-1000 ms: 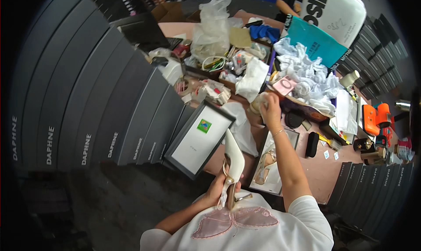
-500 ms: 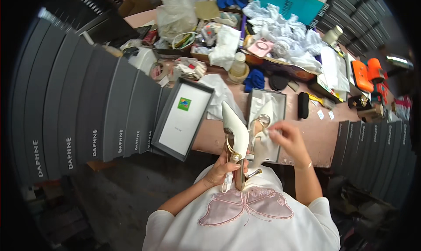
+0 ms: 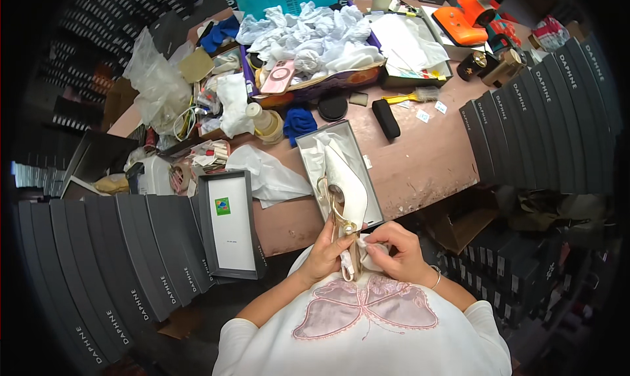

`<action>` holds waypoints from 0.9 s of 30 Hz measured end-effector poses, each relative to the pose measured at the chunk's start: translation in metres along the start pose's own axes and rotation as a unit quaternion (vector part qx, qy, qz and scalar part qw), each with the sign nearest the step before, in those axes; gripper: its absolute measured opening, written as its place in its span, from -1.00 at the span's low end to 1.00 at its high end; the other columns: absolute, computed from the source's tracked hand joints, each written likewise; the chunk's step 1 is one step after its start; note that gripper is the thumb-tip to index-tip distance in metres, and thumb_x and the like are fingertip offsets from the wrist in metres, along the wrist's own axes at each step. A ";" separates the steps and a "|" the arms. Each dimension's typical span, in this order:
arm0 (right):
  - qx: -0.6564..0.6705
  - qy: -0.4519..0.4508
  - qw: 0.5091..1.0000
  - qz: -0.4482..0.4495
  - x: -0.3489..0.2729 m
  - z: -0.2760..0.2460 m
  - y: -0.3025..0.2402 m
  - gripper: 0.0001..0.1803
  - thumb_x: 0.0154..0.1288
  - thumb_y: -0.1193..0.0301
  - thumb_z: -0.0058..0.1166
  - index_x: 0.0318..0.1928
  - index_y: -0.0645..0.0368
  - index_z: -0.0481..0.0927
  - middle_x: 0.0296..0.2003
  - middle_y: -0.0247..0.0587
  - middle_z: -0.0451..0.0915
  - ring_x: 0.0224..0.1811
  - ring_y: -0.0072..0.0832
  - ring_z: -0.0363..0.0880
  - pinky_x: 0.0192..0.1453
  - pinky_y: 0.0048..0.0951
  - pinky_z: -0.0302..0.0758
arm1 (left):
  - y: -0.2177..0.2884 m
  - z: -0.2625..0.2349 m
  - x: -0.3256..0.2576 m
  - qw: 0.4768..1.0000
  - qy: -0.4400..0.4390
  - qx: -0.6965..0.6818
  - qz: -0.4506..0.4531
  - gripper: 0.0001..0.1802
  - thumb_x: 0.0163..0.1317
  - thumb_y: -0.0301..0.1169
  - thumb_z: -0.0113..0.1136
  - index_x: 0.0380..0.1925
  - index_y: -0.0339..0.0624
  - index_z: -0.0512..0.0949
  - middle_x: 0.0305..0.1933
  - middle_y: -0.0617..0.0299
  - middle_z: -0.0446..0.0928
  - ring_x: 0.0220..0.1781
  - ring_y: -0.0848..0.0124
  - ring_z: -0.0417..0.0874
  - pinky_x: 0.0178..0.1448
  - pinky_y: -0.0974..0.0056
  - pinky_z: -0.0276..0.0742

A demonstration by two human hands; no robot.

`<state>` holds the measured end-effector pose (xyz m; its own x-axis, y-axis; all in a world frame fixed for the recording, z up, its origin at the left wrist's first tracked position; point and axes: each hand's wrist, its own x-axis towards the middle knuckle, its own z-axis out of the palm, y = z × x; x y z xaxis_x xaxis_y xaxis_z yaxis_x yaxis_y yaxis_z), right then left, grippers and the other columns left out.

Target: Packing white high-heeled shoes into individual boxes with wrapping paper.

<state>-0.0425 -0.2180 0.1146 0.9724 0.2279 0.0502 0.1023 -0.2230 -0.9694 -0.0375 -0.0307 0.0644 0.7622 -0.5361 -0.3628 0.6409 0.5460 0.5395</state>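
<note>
My left hand (image 3: 319,256) is closed round the back part of a white pointed-toe high-heeled shoe (image 3: 353,202) with gold trim and a pearl-like ornament. Its toe points away from me, over an open grey shoebox (image 3: 373,202) lined with white paper. Beside the heel, my right hand (image 3: 398,251) pinches a soft white cloth or tissue; most of it is hidden by the fingers or blends with my white top. Behind the held shoe, a gold-trimmed part of another shoe (image 3: 321,184) shows in the box.
Left of the box stand a grey box lid (image 3: 205,228) and a row of grey shoeboxes (image 3: 125,258); more shoeboxes (image 3: 525,126) line the right. Farther back are a black brush-like block (image 3: 386,119), a bottle (image 3: 262,120), blue cloth (image 3: 300,125) and a carton of crumpled white paper (image 3: 315,87).
My right hand has drawn back from the boxed shoe to the held shoe's heel, bringing the white cloth or tissue. My view has turned rightward; the left hand keeps its hold.
</note>
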 end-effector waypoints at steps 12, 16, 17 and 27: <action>-0.233 -0.005 0.946 -0.227 0.003 0.014 0.006 -0.61 -0.06 0.56 0.26 -0.11 0.23 0.61 -0.28 -0.20 0.54 -0.33 -0.33 0.54 -0.28 -0.38 0.46 | -0.009 -0.007 -0.013 0.998 0.026 -0.057 -0.031 -0.45 0.34 -0.51 -0.14 0.33 -0.13 0.08 0.17 0.13 0.36 0.18 0.38 0.45 0.24 0.27 0.41; -0.249 -0.041 0.937 -0.243 0.003 0.014 0.002 -0.60 -0.06 0.54 0.25 -0.10 0.24 0.59 -0.27 -0.21 0.54 -0.34 -0.36 0.52 -0.26 -0.39 0.43 | -0.011 -0.005 -0.016 0.998 0.015 -0.053 -0.024 -0.48 0.33 -0.48 -0.20 0.31 -0.17 0.11 0.15 0.12 0.36 0.18 0.37 0.44 0.26 0.27 0.38; -0.242 -0.051 0.937 -0.248 0.003 0.015 0.001 -0.61 -0.06 0.54 0.25 -0.12 0.24 0.59 -0.27 -0.22 0.54 -0.34 -0.36 0.52 -0.26 -0.39 0.43 | -0.011 -0.006 -0.016 0.999 0.008 -0.046 -0.024 -0.47 0.32 -0.48 -0.20 0.31 -0.18 0.11 0.15 0.12 0.36 0.17 0.37 0.44 0.26 0.27 0.38; -0.224 -0.024 0.943 -0.246 0.007 0.020 0.002 -0.68 -0.06 0.54 0.25 -0.20 0.24 0.57 -0.31 -0.22 0.52 -0.32 -0.35 0.52 -0.25 -0.37 0.41 | -0.013 -0.007 -0.020 0.999 0.031 -0.032 -0.014 -0.46 0.29 -0.44 -0.16 0.29 -0.19 0.13 0.15 0.09 0.35 0.19 0.35 0.42 0.28 0.28 0.34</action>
<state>-0.0396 -0.1978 0.1079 0.7740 0.4493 0.4461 0.6279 -0.4543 -0.6320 -0.0607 -0.0222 0.0591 0.7470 -0.5122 -0.4237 0.6648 0.5726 0.4799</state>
